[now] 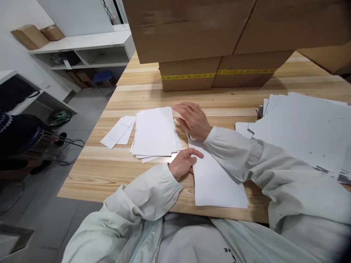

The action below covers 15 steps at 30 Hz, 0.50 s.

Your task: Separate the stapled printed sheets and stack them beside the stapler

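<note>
A white sheet (216,179) lies flat near the front edge of the wooden table (109,171). My left hand (184,162) rests on that sheet's left edge, fingers loosely curled, index finger pointing right. My right hand (193,118) lies palm down with fingers spread, over the sheet's far end and beside the right edge of a stack of white sheets (155,133). Whether either hand pinches the paper cannot be told. Both arms wear pale sleeves.
Two small paper slips (118,131) lie left of the stack. A large loose pile of white sheets (304,131) covers the right side. Stacked cardboard boxes (214,47) stand at the back. Left of the table are white shelves (87,51) and a dark chair (24,138).
</note>
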Tool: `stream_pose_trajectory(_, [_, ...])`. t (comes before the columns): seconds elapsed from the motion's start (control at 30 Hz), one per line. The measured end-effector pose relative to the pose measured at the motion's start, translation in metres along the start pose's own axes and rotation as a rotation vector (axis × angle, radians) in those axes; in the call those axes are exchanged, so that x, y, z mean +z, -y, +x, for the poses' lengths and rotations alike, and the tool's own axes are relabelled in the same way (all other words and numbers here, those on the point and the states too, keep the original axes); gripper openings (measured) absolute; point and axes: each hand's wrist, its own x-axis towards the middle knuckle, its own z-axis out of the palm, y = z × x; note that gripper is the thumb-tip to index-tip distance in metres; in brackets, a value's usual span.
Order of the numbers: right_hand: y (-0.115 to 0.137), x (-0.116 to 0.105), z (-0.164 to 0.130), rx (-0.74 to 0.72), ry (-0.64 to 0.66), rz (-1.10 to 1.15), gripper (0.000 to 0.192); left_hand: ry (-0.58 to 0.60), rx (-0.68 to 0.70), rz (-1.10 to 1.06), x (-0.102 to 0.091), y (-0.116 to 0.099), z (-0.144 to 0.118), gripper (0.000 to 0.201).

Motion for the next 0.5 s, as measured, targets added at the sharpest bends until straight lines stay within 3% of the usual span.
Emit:
stream_pose_trajectory(0.1, [0.011, -0.055, -0.033, -0.021, -0.155, -0.034, 0.032, 0.028, 0.121, 0.208, -0.012, 0.006, -0.031, 0.012])
stream_pose_trajectory(0.2, [0.036, -0.097, -0.094, 0.326, -0.205, -0.003, 0.024, -0.113, 0.402, 0.435, -0.018, 0.005, -0.066, 0.021])
stream_pose_trajectory(0.23, [0.046, -0.104, -0.115, 0.508, -0.160, 0.078, 0.032, -0.124, 0.462, 0.469, -0.016, 0.003, -0.074, 0.024])
stream_pose_trajectory(0.3, [0.069, -0.108, -0.151, 0.791, -0.053, 0.447, 0.049, -0.126, 0.558, 0.517, -0.009, -0.003, -0.082, 0.026])
stream_pose_trajectory(0.37, [0.086, -0.106, -0.171, 1.015, 0.003, 0.697, 0.051, -0.109, 0.613, 0.564, 0.003, -0.009, -0.080, 0.026])
stream_pose_trajectory(0.43, [0.089, -0.107, -0.175, 1.134, -0.114, 0.644, 0.049, -0.079, 0.641, 0.559, 0.010, -0.012, -0.073, 0.025])
stream_pose_trajectory(0.5, [0.071, -0.118, -0.169, 1.120, -0.368, 0.327, 0.048, -0.065, 0.662, 0.508, 0.006, -0.015, -0.066, 0.025])
